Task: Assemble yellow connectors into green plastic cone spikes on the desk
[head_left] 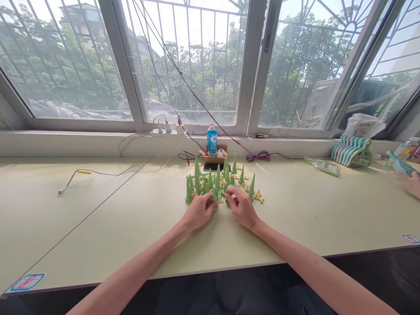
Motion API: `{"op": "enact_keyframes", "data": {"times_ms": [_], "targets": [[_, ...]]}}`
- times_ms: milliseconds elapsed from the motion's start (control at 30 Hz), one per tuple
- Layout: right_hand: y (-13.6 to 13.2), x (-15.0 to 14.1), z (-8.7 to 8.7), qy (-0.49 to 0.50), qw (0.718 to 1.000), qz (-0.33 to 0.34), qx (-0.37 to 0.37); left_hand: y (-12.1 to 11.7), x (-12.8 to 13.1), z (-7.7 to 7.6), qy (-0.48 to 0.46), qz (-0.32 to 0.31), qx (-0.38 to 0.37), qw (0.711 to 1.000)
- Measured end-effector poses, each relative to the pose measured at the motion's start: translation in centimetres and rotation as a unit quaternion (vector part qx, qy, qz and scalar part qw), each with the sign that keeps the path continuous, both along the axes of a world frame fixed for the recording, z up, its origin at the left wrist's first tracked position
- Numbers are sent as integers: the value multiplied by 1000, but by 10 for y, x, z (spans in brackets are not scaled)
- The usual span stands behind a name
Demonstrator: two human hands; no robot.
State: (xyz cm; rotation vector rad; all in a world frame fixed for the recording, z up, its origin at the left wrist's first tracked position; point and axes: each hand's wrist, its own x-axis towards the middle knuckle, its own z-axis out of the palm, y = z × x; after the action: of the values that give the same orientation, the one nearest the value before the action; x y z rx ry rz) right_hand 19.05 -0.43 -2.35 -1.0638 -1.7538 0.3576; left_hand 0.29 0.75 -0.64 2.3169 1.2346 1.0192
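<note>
My left hand (201,211) is closed around the lower part of a pale green cone-shaped piece (217,179), which stands upright at the front of a cluster. A short yellow peg (221,202) sticks out beside its fingertips. Just to the right, my right hand (242,206) has its thumb and forefinger pinched together. Whatever lies in that pinch is too small to make out. Behind both hands stand several more green cones (189,192), some with yellow pegs in their sides. Loose yellow pegs (259,197) lie to the right of the cluster.
Behind the cones are a blue-labelled bottle (212,141), a small cardboard box (216,159) and a dark flat object. A white cable (98,173) crosses the left tabletop. Green and pink hangers (351,151) stand at the far right, near another person's hand (408,183) holding something light blue.
</note>
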Motion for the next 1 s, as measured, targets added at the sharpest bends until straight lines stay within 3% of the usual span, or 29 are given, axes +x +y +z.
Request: {"op": "enact_keyframes", "data": {"times_ms": [333,1000], "targets": [[0,0,-1,26,999,32,-2,-2,-1,5,-41,19,-15,999],[1,1,-1,28,999,15,13,0,-1,6,-75,23,-33,996]]}}
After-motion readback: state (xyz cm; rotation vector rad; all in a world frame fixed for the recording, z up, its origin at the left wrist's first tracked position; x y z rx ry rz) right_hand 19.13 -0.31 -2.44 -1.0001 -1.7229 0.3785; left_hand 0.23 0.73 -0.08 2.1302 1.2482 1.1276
